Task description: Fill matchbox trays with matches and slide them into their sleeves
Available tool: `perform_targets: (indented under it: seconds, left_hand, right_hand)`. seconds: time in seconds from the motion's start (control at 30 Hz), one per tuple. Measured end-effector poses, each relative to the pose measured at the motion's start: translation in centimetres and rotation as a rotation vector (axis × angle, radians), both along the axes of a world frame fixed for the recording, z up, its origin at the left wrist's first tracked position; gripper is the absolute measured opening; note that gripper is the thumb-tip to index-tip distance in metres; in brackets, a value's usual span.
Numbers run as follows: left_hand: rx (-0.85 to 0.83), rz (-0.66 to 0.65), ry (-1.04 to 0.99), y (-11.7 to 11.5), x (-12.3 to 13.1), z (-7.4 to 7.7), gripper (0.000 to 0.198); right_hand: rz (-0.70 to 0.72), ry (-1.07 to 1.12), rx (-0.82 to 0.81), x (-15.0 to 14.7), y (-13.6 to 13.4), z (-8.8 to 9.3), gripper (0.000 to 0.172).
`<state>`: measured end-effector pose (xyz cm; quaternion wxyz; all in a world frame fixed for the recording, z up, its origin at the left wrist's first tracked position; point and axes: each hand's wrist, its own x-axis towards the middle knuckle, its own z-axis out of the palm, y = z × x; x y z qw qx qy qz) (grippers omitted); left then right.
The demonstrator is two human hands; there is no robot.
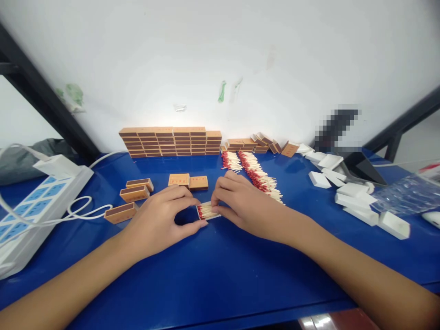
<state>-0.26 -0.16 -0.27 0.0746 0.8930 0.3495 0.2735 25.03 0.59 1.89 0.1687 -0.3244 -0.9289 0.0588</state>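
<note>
A small white matchbox tray (212,217) holding red-tipped matches (206,211) lies on the blue table between my hands. My left hand (160,220) grips the tray's left end, with thumb at the near side and fingers at the far side. Fingers of my right hand (245,201) are pinched together over the tray's right part, on the matches; their tips partly hide it. Just beyond the tray lie two closed matchboxes (198,183). Past my right hand spreads a long row of loose matches (256,172), with a smaller pile (231,161) beside it.
Stacked matchboxes (165,142) line the wall, with looser matchbox covers (264,142) to their right. Several matchboxes (134,193) stand left of my left hand. White empty trays (355,197) are heaped at right. A power strip (41,206) with white cables occupies the left.
</note>
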Motion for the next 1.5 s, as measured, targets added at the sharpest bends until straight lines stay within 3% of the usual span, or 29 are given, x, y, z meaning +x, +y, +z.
perform_targets:
  seconds: [0.73, 0.83, 0.93, 1.03, 1.23, 1.5]
  left_hand:
    - [-0.005, -0.04, 0.007, 0.1, -0.1, 0.1, 0.022]
    - [-0.011, -0.036, 0.015, 0.1, -0.1, 0.1, 0.023]
    - [-0.007, -0.025, 0.016, 0.1, -0.1, 0.1, 0.023]
    - [-0.004, -0.02, 0.018, 0.0, -0.1, 0.1, 0.024]
    - [0.005, -0.012, 0.012, -0.1, -0.2, 0.3, 0.023]
    - [-0.006, -0.011, 0.017, -0.2, -0.1, 0.4, 0.023]
  right_hand:
    - [-0.032, 0.045, -0.11, 0.0, 0.1, 0.1, 0.006]
    - [-0.079, 0.056, -0.055, 1.2, 1.2, 0.6, 0.008]
    - [-0.2, 0.023, 0.107, 3.6, 3.5, 0.5, 0.015]
    - [-0.329, -0.041, 0.215, 6.1, 5.9, -0.2, 0.009]
    - [-0.361, -0.114, 0.147, 7.5, 7.9, -1.9, 0.015]
    - [-0.302, -0.071, 0.074, 6.8, 7.7, -2.0, 0.018]
